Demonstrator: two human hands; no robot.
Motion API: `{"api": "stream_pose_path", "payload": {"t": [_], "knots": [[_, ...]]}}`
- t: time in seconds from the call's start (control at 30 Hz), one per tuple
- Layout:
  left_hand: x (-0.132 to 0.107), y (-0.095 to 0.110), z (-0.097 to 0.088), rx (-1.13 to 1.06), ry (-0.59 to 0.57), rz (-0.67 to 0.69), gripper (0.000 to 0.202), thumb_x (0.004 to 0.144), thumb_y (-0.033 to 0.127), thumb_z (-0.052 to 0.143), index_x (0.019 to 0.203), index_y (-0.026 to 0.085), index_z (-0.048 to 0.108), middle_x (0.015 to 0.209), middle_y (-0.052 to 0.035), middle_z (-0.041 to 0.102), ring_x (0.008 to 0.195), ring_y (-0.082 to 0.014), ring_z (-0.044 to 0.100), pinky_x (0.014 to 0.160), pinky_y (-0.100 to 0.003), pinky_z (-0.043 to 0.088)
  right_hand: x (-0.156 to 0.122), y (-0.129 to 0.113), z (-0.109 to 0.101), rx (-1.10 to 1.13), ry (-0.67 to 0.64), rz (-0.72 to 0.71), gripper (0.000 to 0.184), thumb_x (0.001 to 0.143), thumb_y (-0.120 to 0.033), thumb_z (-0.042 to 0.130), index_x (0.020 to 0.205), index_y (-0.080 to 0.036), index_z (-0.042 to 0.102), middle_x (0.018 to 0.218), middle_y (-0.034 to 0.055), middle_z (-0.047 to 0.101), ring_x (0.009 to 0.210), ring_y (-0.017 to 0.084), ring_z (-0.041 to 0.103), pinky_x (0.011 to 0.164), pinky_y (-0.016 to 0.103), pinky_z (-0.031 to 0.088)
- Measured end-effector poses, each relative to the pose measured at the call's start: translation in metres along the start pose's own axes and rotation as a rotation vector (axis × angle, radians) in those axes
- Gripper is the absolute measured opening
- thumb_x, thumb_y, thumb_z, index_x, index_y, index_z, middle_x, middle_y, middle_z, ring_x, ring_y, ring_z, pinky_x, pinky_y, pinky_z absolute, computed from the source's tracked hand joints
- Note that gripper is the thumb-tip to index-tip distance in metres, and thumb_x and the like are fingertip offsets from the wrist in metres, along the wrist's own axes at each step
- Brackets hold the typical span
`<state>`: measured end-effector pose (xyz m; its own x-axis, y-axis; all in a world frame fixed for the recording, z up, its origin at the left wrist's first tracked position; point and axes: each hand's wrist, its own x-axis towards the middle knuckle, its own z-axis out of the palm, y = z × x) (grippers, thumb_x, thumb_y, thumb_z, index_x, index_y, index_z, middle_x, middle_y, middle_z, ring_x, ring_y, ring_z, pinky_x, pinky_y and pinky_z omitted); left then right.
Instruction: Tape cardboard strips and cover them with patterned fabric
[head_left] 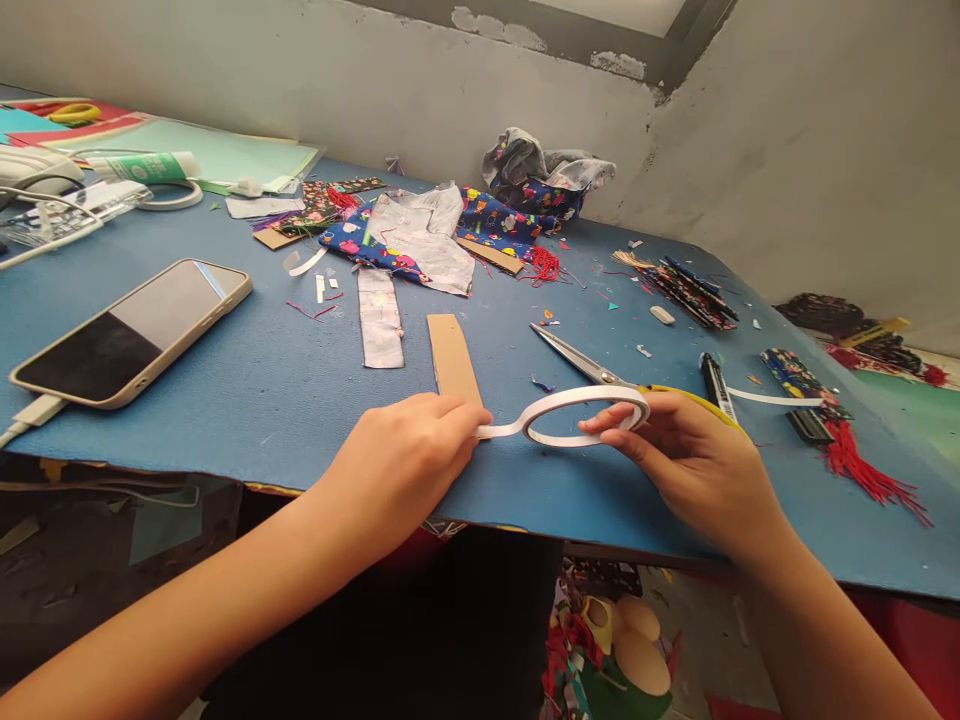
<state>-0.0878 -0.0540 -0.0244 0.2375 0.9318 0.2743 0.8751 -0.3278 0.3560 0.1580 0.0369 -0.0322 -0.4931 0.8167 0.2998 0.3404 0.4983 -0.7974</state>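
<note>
My left hand (401, 465) is closed, its fingers pinching the free end of the tape down near the lower end of a brown cardboard strip (452, 358). A thin white tape roll (581, 414) lies just right of it, and my right hand (694, 462) holds it with the fingers curled round its rim. A short length of tape runs from the roll to my left fingertips. Both hands rest near the front edge of the blue table (247, 380).
Scissors (581, 362) lie behind the roll, a black marker (716, 385) to their right. A phone (135, 332) on a cable sits at the left. Patterned fabric pieces (427, 240), a fabric strip (379, 318), red tassels (862, 470) and a glue tube (146, 167) are scattered about.
</note>
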Motion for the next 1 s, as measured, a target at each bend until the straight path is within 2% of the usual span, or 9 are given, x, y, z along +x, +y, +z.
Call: {"api": "stream_pose_path", "payload": {"t": [0.5,0.73,1.0], "knots": [[0.0014,-0.0013,-0.0007,0.048,-0.002,-0.009,0.017,0.092,0.024,0.047,0.099,0.022,0.062,0.098,-0.0017,0.069,0.09,-0.0207,0.064,0.067,-0.029,0.05,-0.0006,-0.0031,0.0002,0.009,0.004,0.07,0.011,0.079,-0.031,0.067,0.085,-0.026,0.06,0.082,0.0005,0.07,0.076,0.021,0.069,0.069,0.033,0.06],[0.0015,-0.0015,0.0006,0.069,-0.003,-0.019,0.017,0.092,0.024,0.047,0.1,0.023,0.063,0.098,-0.0014,0.07,0.089,-0.0199,0.064,0.066,-0.027,0.048,-0.0006,-0.0016,0.0008,0.019,-0.003,0.051,0.009,0.08,-0.028,0.067,0.087,-0.025,0.06,0.082,-0.0008,0.07,0.076,0.017,0.069,0.071,0.029,0.06],[0.0046,0.0004,-0.0004,0.09,-0.013,-0.054,0.018,0.091,0.025,0.048,0.099,0.024,0.064,0.095,-0.0008,0.071,0.086,-0.0185,0.065,0.06,-0.024,0.046,-0.0019,-0.0038,0.0005,0.004,-0.01,0.05,0.009,0.08,-0.028,0.066,0.086,-0.025,0.06,0.082,-0.0008,0.069,0.075,0.018,0.069,0.072,0.03,0.06]]}}
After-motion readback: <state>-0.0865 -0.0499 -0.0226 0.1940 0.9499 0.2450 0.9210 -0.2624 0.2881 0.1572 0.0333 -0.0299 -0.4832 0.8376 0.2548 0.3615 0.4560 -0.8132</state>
